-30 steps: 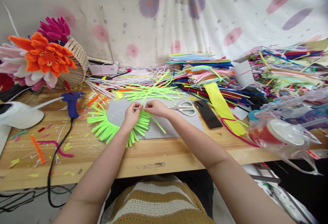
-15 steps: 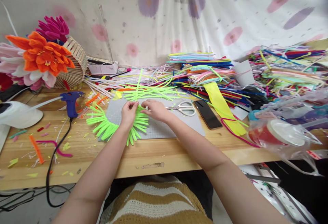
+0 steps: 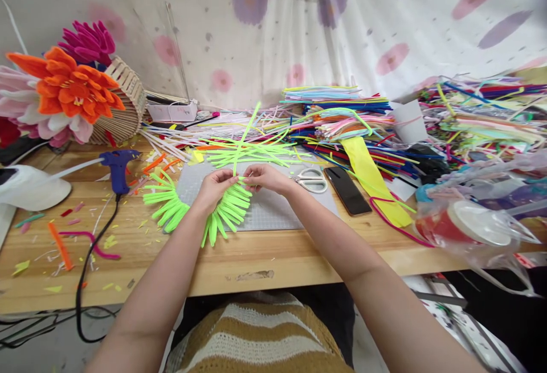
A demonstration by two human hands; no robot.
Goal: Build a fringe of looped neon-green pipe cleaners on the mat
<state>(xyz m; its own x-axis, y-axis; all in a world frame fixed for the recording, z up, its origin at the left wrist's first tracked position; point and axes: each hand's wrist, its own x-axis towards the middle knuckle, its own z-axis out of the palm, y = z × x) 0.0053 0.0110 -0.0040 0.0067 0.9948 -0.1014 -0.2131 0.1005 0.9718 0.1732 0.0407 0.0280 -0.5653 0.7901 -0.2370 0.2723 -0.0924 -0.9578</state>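
Note:
A curved fringe of bright green pipe cleaners lies over the grey cutting mat, its loops fanning outward. My left hand is closed in a pinch at the upper right end of this fringe. From the pinch a long green pipe cleaner stem sticks up, leaning right. Close beside it my right hand pinches the same end, fingertips nearly touching the left ones. Exactly what lies between the right fingertips is partly hidden. Behind the hands rests a loose pile of green pipe cleaners.
Scissors and a black phone lie to the right. A blue glue gun with its cord stands left. Bundled pipe cleaners line the back. Far right is a bagged cup; felt-like flowers stand far left.
Both hands and the fringe end have shifted slightly right. The upright green stem has tilted to the right. My right fingers have closed in to a pinch near the left ones.

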